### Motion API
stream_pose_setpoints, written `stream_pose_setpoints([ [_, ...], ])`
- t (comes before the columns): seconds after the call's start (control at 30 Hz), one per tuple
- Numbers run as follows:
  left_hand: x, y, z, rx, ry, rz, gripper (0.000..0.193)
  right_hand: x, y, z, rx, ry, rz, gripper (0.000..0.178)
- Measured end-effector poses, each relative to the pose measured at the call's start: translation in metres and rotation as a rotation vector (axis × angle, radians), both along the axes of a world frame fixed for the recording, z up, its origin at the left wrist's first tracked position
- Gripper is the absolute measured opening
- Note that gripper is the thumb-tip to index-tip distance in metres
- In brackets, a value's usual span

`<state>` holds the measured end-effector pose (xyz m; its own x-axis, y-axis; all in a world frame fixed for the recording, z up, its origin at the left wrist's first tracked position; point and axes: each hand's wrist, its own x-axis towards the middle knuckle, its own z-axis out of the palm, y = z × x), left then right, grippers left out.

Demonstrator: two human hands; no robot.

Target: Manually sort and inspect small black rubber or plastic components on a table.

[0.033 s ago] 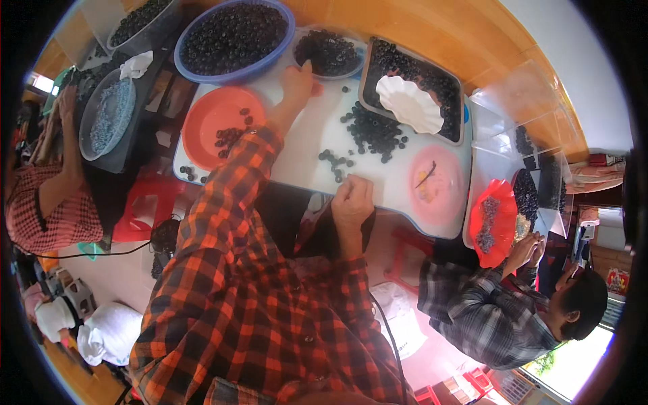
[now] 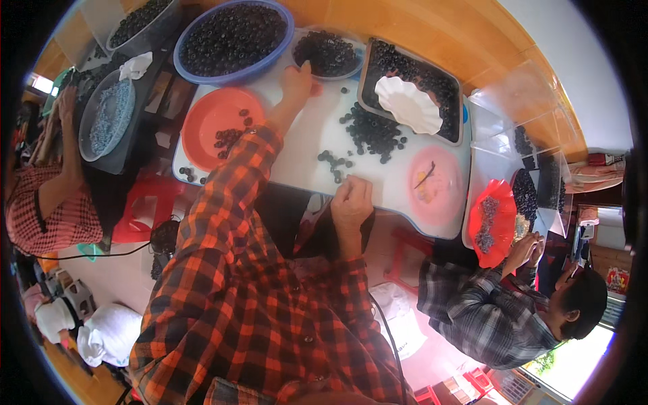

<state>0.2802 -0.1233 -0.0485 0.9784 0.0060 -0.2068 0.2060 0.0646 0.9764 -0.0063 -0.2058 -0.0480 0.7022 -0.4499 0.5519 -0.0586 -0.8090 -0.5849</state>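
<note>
My left hand (image 2: 295, 86) reaches across the white table to the near rim of a clear bowl (image 2: 360, 67) of black beads. Its fingers look curled together, and whatever they may hold is hidden. My right hand (image 2: 352, 202) rests closed at the table's near edge, its fingertips pressed together; I cannot make out anything in them. Just beyond it lie a few loose black beads (image 2: 335, 164), with a larger pile of black beads (image 2: 373, 133) farther off. Left of my left forearm stands an orange basin (image 2: 202, 125) with dark beads inside.
A blue basin (image 2: 291, 34) of black beads stands at the far left. A grey tray (image 2: 463, 125) holds beads and a white scalloped dish (image 2: 408, 104). A pink plate (image 2: 439, 182) lies right. People work on both sides, one beside a red dish (image 2: 499, 202).
</note>
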Motion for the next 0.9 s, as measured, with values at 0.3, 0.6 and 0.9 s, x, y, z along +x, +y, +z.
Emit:
stream_pose_setpoints([
  [0.3, -0.005, 0.007, 0.008, -0.215, 0.053, 0.018, 0.023, -0.001, -0.001, -0.004, -0.003, -0.001, 0.005, 0.011],
  [0.6, -0.076, 0.023, 0.040, -0.201, 0.031, -0.181, 0.019, -0.003, -0.004, 0.006, 0.136, -0.015, 0.035, 0.015],
  [0.9, -0.170, 0.039, 0.059, -0.166, 0.097, -0.418, 0.030, -0.014, -0.013, 0.069, 0.935, 0.006, 0.113, 0.052],
])
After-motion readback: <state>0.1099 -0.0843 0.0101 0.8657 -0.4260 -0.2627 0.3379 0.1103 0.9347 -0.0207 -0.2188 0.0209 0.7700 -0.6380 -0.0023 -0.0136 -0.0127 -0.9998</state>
